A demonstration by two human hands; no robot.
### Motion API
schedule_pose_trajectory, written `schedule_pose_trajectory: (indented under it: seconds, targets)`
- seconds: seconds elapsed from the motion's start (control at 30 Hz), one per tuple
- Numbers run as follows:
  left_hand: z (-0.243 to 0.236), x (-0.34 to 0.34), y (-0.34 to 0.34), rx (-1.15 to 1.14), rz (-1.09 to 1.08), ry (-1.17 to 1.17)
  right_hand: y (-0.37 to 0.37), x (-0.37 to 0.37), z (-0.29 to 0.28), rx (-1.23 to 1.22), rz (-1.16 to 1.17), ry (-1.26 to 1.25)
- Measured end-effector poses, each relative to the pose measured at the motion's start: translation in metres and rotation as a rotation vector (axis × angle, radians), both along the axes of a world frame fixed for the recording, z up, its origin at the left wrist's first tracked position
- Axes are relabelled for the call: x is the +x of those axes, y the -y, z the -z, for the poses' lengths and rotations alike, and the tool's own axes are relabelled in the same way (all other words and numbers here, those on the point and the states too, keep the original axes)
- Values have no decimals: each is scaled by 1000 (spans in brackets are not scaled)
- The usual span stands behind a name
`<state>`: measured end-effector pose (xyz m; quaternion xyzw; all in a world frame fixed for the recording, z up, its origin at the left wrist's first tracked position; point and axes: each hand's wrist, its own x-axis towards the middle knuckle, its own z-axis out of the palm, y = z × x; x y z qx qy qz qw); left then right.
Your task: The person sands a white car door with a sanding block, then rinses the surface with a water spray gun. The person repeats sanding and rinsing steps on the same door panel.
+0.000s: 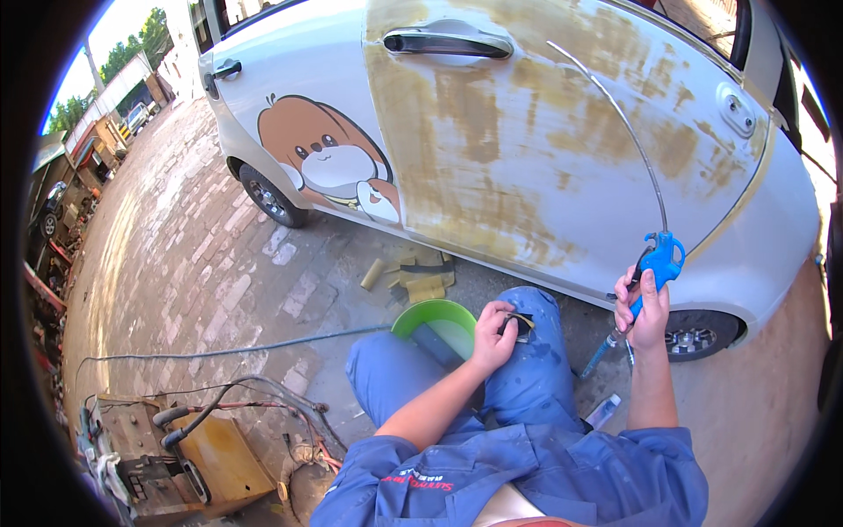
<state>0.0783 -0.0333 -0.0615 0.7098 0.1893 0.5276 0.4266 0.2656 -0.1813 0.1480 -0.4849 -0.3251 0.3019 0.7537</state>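
My right hand (644,312) grips a blue air blow gun (662,259) with a hose at its base; its long, curved metal nozzle (619,114) reaches up in front of a white car's door (562,193), which has sanded yellow-brown patches. My left hand (494,338) rests by my right knee, closed on a small dark piece, perhaps sandpaper (519,327), partly hidden by my fingers. Below it, between my blue-clad legs, sits a green bucket (426,307). Tan and grey sheets (426,285) lie on the ground under the car's sill.
The car's front door (255,79) bears a cartoon dog. A rear wheel (694,338) is low at my right. A worn machine with hoses and a yellow panel (211,461) stands at lower left; a hose (237,346) crosses the brick paving. A clear bottle (601,413) lies beside me.
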Motion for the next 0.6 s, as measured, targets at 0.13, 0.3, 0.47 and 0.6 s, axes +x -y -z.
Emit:
schedule_pose_trajectory:
  seconds: [0.13,0.3,0.47,0.6]
  targets:
    - [-2,0,0,-12,-7,24,6,1,6,25,3,2]
    - [-2,-6,-13,-165,6,135,10,2,10,2,-29,28]
    - [-5,-16,-37,-606,-172,264,10,1,13,-24,-106,9]
    - [-6,-22,-48,-708,-162,332,8,2,15,-6,-33,-1]
